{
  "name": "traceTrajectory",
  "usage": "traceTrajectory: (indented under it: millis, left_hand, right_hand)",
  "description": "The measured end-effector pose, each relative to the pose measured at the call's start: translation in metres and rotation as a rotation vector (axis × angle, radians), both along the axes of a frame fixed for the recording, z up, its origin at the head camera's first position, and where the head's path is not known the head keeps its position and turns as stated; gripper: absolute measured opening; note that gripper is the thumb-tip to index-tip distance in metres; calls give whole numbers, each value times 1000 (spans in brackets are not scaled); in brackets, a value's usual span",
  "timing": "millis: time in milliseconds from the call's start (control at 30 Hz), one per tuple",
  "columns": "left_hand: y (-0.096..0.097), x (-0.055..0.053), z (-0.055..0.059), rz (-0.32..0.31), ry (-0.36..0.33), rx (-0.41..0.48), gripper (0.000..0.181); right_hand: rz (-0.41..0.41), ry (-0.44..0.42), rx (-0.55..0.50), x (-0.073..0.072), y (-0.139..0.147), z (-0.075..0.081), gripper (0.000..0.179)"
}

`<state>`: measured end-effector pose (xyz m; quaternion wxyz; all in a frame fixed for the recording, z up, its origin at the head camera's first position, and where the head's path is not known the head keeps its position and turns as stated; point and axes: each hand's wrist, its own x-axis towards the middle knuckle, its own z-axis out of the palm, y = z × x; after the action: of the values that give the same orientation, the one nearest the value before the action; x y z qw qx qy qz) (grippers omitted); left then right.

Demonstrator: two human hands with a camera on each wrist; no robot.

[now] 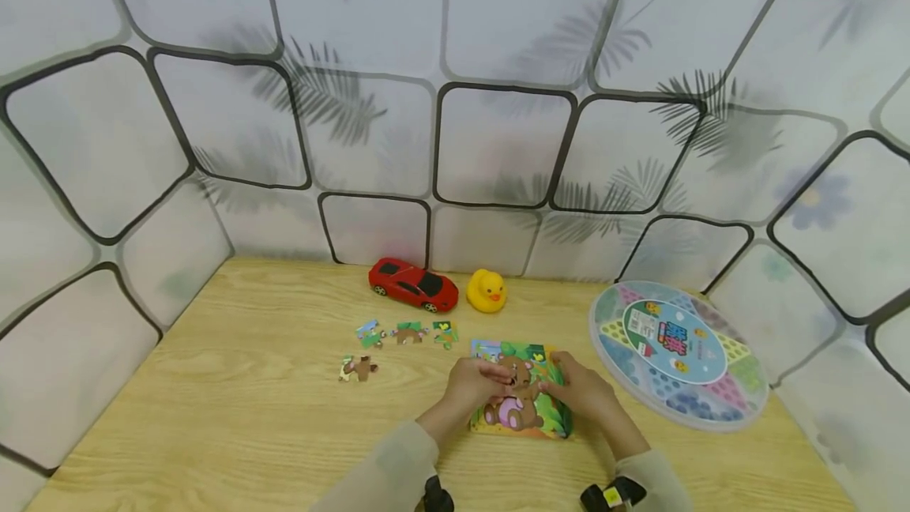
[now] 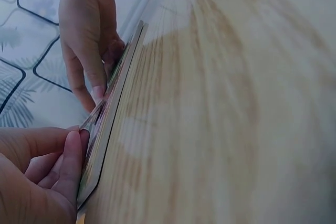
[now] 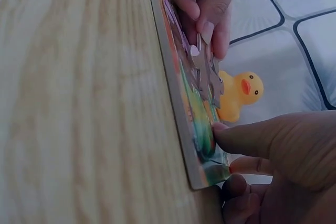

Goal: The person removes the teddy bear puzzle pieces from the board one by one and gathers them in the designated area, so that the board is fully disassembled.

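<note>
A bear-picture jigsaw puzzle board lies flat on the wooden table in front of me. Over its middle, my left hand pinches a brown puzzle piece between thumb and fingers. That piece stands tilted up from the picture in the right wrist view. My right hand grips the board at its right side, thumb on the picture and fingers around the edge. Left of the board lie several loose puzzle pieces, one of them a brown piece closer to me.
Behind the loose pieces stands a red toy car, with a yellow rubber duck to its right. A large round clear plastic case with a printed label occupies the table's right side. Patterned fabric walls rise along the back and sides.
</note>
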<state>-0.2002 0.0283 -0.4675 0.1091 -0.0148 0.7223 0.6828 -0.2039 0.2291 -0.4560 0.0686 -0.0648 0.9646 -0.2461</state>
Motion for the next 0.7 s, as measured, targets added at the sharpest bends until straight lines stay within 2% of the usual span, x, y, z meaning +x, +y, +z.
traceTrajectory:
  millis: [167,400,700]
  left_hand:
    - [-2,-2,-4,-10,-23,50,19]
    - [-9,-4,-8,-58,-89,181,23]
    - [-14,-9,-13,-102,-130,211,25]
  right_hand:
    - [1,-8,-2,0,0,0,59]
    - [-10,-9,3,1,0,-2,59]
    - [2,-5,-16,2,-2,-1,60]
